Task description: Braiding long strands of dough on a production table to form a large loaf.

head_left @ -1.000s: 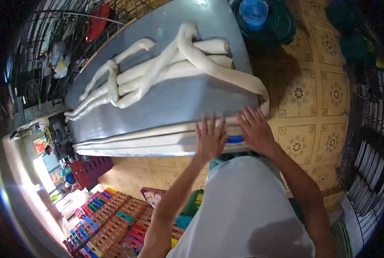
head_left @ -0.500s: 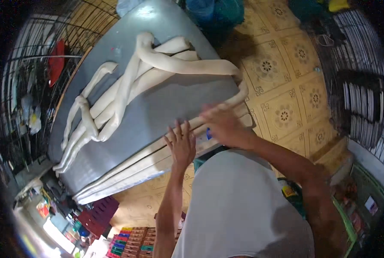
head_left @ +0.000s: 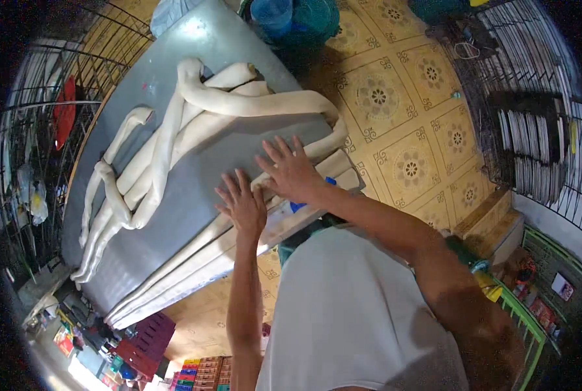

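Long, pale dough ropes lie on a grey table (head_left: 240, 148). My left hand (head_left: 243, 205) lies palm down with spread fingers on the dough rope (head_left: 185, 250) along the near edge. Just right of it, my right hand (head_left: 293, 172) rests on the same rope, fingers apart as well. At its right end this rope bends back into a thick strand (head_left: 265, 103) that crosses several other dough lengths (head_left: 196, 135). A thinner looped piece (head_left: 116, 140) lies farther left. Something blue (head_left: 297, 206) shows partly beneath my right wrist, its kind unclear.
Blue and green tubs (head_left: 291, 23) stand beyond the table's far right. Wire racks line the left and the right (head_left: 532, 143). Stacked colourful crates (head_left: 203, 373) sit at the lower left. A patterned yellow tile floor (head_left: 411, 166) runs along the right.
My right hand has moved left, closer to my left hand, and its fingers now show clearly spread. The whole view has shifted slightly, with the table farther left.
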Available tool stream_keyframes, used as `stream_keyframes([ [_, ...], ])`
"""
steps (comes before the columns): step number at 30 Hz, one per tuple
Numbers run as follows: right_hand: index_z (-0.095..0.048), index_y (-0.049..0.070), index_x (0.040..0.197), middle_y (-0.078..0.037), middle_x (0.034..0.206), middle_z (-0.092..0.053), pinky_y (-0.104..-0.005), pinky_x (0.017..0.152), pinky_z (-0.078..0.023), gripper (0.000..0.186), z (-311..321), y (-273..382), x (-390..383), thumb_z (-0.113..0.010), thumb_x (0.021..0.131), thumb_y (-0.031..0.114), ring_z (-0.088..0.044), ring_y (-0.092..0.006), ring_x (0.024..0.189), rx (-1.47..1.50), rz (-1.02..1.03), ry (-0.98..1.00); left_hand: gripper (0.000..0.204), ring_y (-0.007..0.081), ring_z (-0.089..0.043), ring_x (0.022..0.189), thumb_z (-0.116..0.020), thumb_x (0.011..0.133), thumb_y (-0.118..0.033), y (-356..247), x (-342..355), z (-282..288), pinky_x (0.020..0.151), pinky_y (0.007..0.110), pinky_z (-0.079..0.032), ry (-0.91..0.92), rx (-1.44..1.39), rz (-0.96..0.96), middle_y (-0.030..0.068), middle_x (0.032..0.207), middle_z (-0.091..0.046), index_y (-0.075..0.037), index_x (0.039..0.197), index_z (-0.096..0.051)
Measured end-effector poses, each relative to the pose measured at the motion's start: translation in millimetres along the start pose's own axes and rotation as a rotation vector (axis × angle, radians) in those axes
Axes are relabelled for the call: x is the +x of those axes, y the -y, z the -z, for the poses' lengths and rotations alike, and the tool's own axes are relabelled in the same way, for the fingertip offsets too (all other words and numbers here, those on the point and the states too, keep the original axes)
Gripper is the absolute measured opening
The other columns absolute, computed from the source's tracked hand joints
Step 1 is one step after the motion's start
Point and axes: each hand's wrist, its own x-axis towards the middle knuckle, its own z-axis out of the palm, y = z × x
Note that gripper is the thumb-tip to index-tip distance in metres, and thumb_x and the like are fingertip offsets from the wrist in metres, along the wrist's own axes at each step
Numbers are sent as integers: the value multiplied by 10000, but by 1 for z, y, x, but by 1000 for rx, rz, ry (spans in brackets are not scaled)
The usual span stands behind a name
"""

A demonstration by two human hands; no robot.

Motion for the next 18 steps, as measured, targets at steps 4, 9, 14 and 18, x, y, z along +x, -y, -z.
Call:
stream_keyframes([
  [4, -600, 85, 1504, -197, 1603, -540, -630, 1285, -300, 652, -2, -41, -10, -741, 945, 388, -461, -401, 1528, 187, 192, 261, 674, 508, -214, 1638, -590, 1107, -427, 30, -10, 14, 1244, 792, -133, 357, -82, -150, 142, 1813, -256, -182, 1704, -396],
  [9, -738, 73, 1157, -107, 1193, -725, -526, 1033, -511, 334, 14, -141, -38, -813, 842, 153, -672, -339, 1134, 264, 52, -299, 582, 424, -322, 1623, -700, 1060, -331, 27, -6, -14, 1304, 670, -170, 67, -62, 32, 115, 1713, -467, -167, 1602, -568],
  [14, -728, 71, 1221, -120, 1165, -702, -504, 1014, -513, 394, 30, -189, -52, -819, 844, 147, -662, -343, 1124, 276, 194, -12, 550, 434, -382, 1589, -704, 1056, -293, -47, 0, -36, 1312, 633, -209, 80, -344, -153, 130, 1633, -565, -155, 1577, -595],
  [18, -671, 46, 1349, -187, 1347, -635, -521, 1096, -492, 482, 39, -154, -60, -785, 898, 174, -603, -399, 1291, 293, -63, -85, 565, 420, -293, 1628, -603, 1101, -339, -102, 19, -29, 1311, 648, -184, 113, 45, -115, 124, 1710, -464, -154, 1629, -525],
])
